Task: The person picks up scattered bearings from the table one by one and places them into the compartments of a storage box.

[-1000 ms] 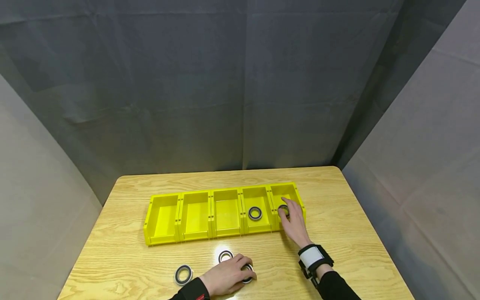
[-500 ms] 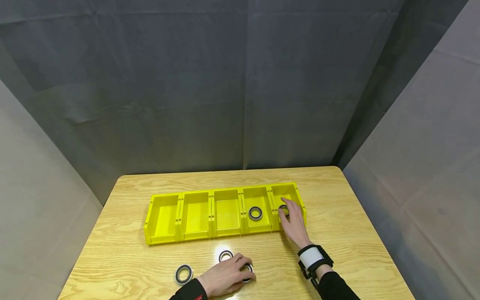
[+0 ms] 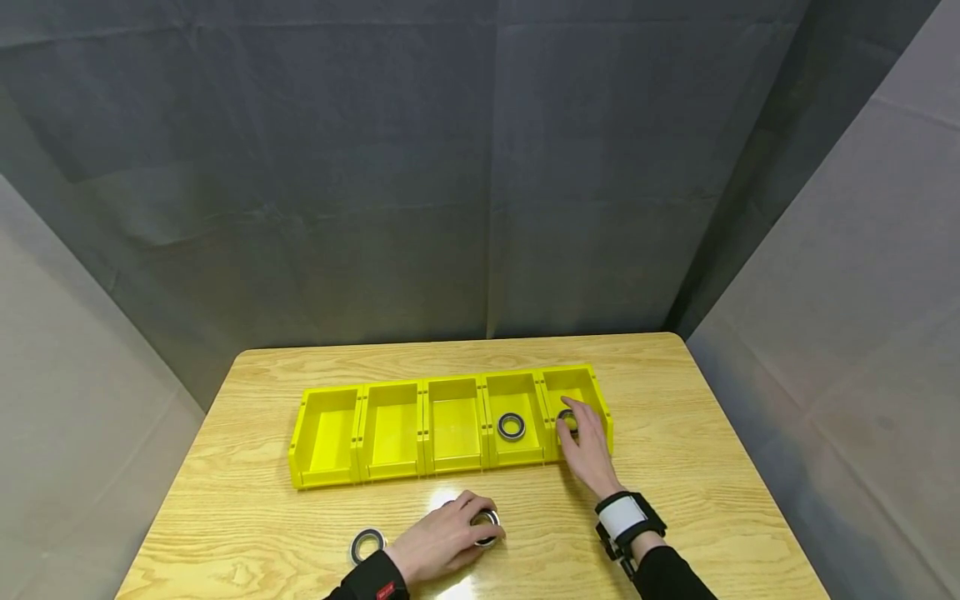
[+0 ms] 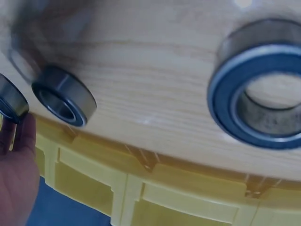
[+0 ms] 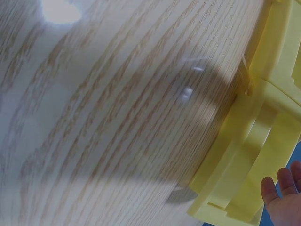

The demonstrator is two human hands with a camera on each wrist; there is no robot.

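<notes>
My left hand [image 3: 442, 537] pinches a ball bearing [image 3: 486, 527] between thumb and fingers, low over the wooden table. In the left wrist view this bearing [image 4: 11, 101] sits at the fingertips, beside a second bearing [image 4: 61, 96] standing on the wood. That second one is mostly hidden behind the hand in the head view. A third bearing [image 3: 367, 546] lies by the left cuff. My right hand [image 3: 588, 450] reaches into the rightmost compartment of a yellow bin row [image 3: 453, 462], its fingers loosely spread over a bearing [image 3: 567, 420] there. Another bearing [image 3: 511, 427] lies in the adjacent compartment.
The bin row stands across the middle of the table [image 3: 247, 467], its low open fronts facing me. Grey cloth [image 3: 360, 208] hangs behind the table, and pale panels [image 3: 847, 350] flank both sides.
My left hand has shifted slightly left and away from me with the bearing, covering most of the one behind it. The right hand has stayed in the rightmost compartment.
</notes>
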